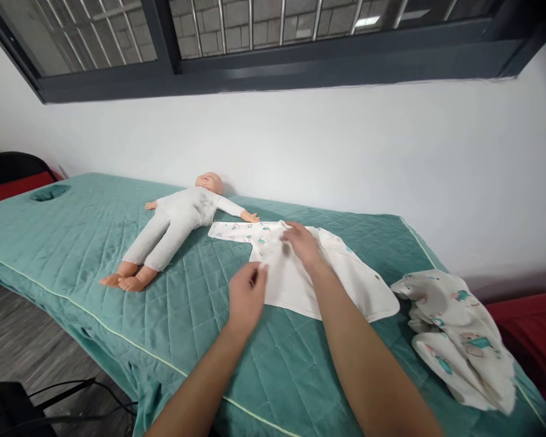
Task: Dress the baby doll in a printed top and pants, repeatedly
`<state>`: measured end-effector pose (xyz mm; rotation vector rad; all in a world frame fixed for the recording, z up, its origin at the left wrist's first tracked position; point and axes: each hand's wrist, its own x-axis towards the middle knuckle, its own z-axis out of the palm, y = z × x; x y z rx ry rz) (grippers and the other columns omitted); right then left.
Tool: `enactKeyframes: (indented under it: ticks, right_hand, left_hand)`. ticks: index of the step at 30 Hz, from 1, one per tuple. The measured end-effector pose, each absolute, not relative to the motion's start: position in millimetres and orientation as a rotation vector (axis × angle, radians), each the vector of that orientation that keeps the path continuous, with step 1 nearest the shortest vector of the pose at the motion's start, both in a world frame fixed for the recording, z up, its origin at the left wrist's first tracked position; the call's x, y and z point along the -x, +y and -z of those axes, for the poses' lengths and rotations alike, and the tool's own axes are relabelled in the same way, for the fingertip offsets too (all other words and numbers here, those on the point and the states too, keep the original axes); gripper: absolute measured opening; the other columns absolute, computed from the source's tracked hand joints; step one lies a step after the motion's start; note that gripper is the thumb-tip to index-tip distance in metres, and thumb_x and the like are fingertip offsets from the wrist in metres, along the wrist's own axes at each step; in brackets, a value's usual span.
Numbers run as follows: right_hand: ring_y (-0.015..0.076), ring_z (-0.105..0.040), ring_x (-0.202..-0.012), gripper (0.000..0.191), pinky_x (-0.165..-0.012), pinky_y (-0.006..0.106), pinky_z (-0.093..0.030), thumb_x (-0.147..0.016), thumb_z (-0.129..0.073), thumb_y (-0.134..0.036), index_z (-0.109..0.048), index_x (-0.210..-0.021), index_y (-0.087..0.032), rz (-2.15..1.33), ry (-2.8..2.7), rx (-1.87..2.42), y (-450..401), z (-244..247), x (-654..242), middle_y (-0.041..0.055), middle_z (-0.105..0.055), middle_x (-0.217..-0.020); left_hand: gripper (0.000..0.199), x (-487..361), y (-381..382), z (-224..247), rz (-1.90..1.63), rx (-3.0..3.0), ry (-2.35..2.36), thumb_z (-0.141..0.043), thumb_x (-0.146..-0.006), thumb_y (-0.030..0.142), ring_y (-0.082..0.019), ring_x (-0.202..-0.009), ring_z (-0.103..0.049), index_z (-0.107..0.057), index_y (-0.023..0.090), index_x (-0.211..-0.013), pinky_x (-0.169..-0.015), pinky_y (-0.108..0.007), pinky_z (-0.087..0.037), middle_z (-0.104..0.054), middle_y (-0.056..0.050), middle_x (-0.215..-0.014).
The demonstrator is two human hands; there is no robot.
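A white baby garment (295, 279) with small printed figures lies spread on the green quilted cover, one sleeve stretched to the left. My left hand (248, 291) is at the garment's left edge, thumb and fingers pinched together; what they grip is too small to make out. My right hand (301, 243) reaches over the garment's upper part with fingers bent, blurred by motion, so its hold is unclear. Left of the garment a baby doll (182, 212) in white lies on its back, one hand by the sleeve.
A crumpled printed cloth (464, 340) lies at the right on the green bed cover (86, 243). Behind are a white wall (300, 145) and a dark window frame (273, 68). Red items flank both ends; cables (95, 391) hang at lower left.
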<state>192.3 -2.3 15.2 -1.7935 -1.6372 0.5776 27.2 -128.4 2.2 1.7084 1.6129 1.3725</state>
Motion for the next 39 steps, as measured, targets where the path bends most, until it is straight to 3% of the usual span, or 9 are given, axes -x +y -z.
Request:
enactKeyframes:
  ticks: [3,5,9,13,19,22,27,32,39]
  right_hand:
    - [0.0148,-0.064,-0.116,0.047,-0.092,0.029,-0.051,-0.1,-0.033,-0.032,-0.041,-0.146,-0.023,-0.718,-1.722,1.477,-1,-10,-187,0.0062,-0.064,-0.135]
    - [0.0149,-0.061,-0.123,0.047,-0.099,0.03,-0.049,-0.099,-0.038,-0.028,-0.043,-0.145,-0.02,-0.726,-1.787,1.393,0,-3,-183,0.0087,-0.061,-0.14]
    - [0.0176,-0.053,-0.132,0.043,-0.113,0.034,-0.037,-0.093,-0.048,-0.021,-0.055,-0.135,-0.016,-0.606,-1.915,1.444,-2,5,-176,0.01,-0.059,-0.141]
    - [0.0228,-0.04,-0.142,0.05,-0.121,0.037,-0.022,-0.09,-0.054,-0.023,-0.053,-0.139,-0.013,-0.485,-2.045,1.461,-8,4,-171,0.0136,-0.05,-0.149]
    - [0.0255,-0.024,-0.15,0.061,-0.121,0.044,-0.018,-0.098,-0.042,-0.037,-0.032,-0.153,-0.011,-0.222,-2.254,1.642,-9,2,-165,0.0143,-0.027,-0.163]
    - [0.0271,-0.029,-0.147,0.061,-0.119,0.045,-0.02,-0.098,-0.042,-0.04,-0.034,-0.151,-0.009,-0.145,-2.238,1.72,-8,1,-161,0.017,-0.033,-0.16]
    - [0.0269,-0.051,-0.124,0.037,-0.108,0.04,-0.034,-0.098,-0.039,-0.028,-0.058,-0.124,-0.01,-0.048,-2.191,1.704,-15,-4,-159,0.0175,-0.06,-0.131]
    - [0.02,-0.049,-0.127,0.032,-0.109,0.033,-0.033,-0.099,-0.039,-0.025,-0.06,-0.123,-0.02,-0.069,-2.358,1.506,-15,-8,-160,0.0086,-0.059,-0.136]
    - [0.025,-0.045,-0.134,0.04,-0.112,0.039,-0.031,-0.097,-0.046,-0.032,-0.052,-0.132,-0.014,-0.104,-2.368,1.525,6,-6,-165,0.0139,-0.054,-0.143]
  left_hand:
    - [0.028,-13,-122,4,-1.717,-1.229,1.802,-0.041,-0.1,0.043,-0.015,-0.08,-0.063,-0.056,0.02,-0.106,-0.067,-0.026,-0.053,-0.064,-0.004,-0.093]
    - [0.028,-7,-120,6,-1.815,-1.217,1.932,-0.048,-0.097,0.038,-0.02,-0.108,-0.06,-0.052,0.021,-0.119,-0.087,-0.034,-0.055,-0.058,-0.011,-0.119]
    - [0.036,-10,-124,3,-1.812,-1.62,1.967,-0.054,-0.093,0.025,-0.028,-0.132,-0.043,-0.05,0.019,-0.128,-0.113,-0.049,-0.039,-0.046,-0.015,-0.137]
    - [0.029,-20,-126,1,-1.607,-2.038,1.713,-0.046,-0.092,0.014,-0.024,-0.123,-0.053,-0.056,0.02,-0.119,-0.108,-0.045,-0.046,-0.057,-0.012,-0.126]
    - [0.04,-27,-119,12,-1.164,-2.222,1.868,-0.045,-0.088,0.008,-0.029,-0.135,-0.049,-0.056,0.017,-0.125,-0.111,-0.05,-0.044,-0.057,-0.014,-0.14]
    - [0.042,-28,-117,17,-1.088,-2.214,1.927,-0.043,-0.089,0.009,-0.028,-0.133,-0.052,-0.054,0.015,-0.129,-0.111,-0.048,-0.043,-0.058,-0.016,-0.14]
    - [0.04,-24,-123,14,-1.015,-2.23,1.996,-0.04,-0.091,0.009,-0.027,-0.129,-0.055,-0.058,0.016,-0.125,-0.107,-0.046,-0.042,-0.062,-0.015,-0.136]
    - [0.027,-20,-131,6,-0.931,-2.183,2.135,-0.047,-0.091,0.015,-0.03,-0.108,-0.063,-0.065,0.02,-0.11,-0.087,-0.046,-0.045,-0.072,-0.011,-0.115]
    - [0.024,-20,-130,6,-0.927,-2.199,2.159,-0.051,-0.088,0.014,-0.03,-0.102,-0.062,-0.064,0.02,-0.107,-0.082,-0.043,-0.042,-0.071,-0.01,-0.112]
